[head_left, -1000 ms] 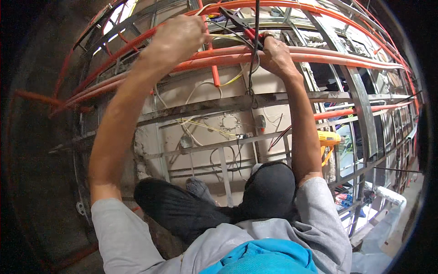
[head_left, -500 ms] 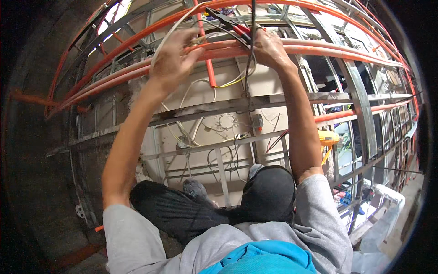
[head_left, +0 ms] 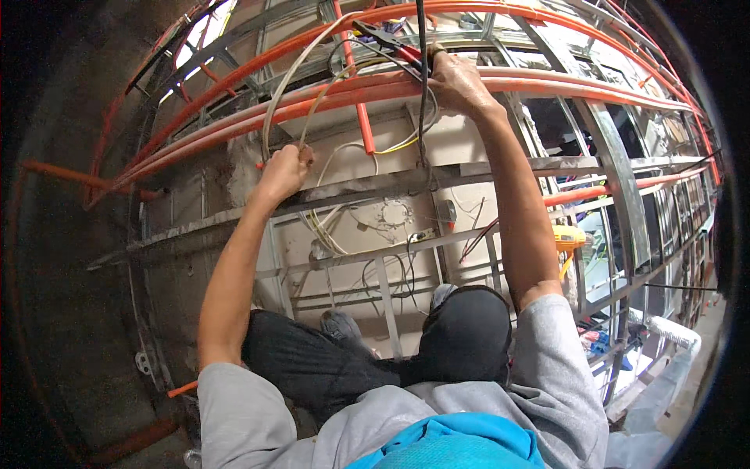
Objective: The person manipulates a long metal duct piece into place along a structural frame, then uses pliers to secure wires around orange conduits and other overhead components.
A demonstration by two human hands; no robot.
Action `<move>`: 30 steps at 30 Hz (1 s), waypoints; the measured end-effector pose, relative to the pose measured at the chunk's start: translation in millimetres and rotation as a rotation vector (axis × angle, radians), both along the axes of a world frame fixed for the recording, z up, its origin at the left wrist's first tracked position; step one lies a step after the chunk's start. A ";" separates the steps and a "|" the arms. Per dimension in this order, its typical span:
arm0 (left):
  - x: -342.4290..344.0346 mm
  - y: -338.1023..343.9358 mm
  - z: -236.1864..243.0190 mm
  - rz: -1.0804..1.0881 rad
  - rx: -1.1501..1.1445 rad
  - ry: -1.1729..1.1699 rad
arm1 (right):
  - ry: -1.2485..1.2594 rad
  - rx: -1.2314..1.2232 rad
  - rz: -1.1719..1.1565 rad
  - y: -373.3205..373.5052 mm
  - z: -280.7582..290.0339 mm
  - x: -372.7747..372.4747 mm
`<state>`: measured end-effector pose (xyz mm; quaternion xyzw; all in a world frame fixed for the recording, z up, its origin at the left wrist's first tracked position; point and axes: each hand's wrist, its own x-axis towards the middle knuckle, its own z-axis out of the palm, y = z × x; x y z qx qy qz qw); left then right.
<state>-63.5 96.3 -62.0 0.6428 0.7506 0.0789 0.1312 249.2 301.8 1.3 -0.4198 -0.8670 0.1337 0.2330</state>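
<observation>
My left hand (head_left: 284, 173) is closed around pale electrical wires, below the pair of orange conduits (head_left: 328, 95). A white wire (head_left: 275, 109) loops up from this hand toward the top, and a yellowish wire (head_left: 315, 109) runs beside it. At the upper middle, my right hand (head_left: 462, 82) grips pliers (head_left: 402, 48) with red-and-black handles; their jaws point up and left. Some of its fingers are hidden behind a black cable (head_left: 423, 78) and the conduit. A short vertical orange conduit (head_left: 365, 129) stands between my hands, with a yellow wire (head_left: 402, 144) near its lower end.
Metal framing bars (head_left: 367, 181) cross below my hands. A yellow power tool (head_left: 569, 238) hangs right of my right forearm. Loose cables (head_left: 406, 266) dangle over the pale panel beneath. A white pipe (head_left: 668, 332) sits at the lower right. My bent knees (head_left: 465, 332) are below.
My left hand has dropped from above the conduits to below them, now closed on the wires, which stretch down with it. My right hand and the pliers have barely moved.
</observation>
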 end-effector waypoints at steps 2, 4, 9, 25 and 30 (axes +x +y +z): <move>12.1 -4.3 17.8 0.113 0.020 -0.292 | -0.004 0.010 -0.014 6.8 -5.6 4.0; -13.5 -16.1 23.8 0.098 0.200 -0.481 | -0.081 0.050 0.016 14.1 1.4 -6.3; 18.9 1.6 146.9 0.015 0.447 -0.430 | -0.001 0.175 0.092 40.3 -9.0 -12.6; 84.4 38.0 325.1 -0.038 -0.148 -0.308 | 0.111 0.154 0.075 1.9 -7.2 26.8; 88.7 28.3 287.0 -0.027 -0.055 -0.710 | 0.682 -0.568 0.291 -39.7 28.4 23.6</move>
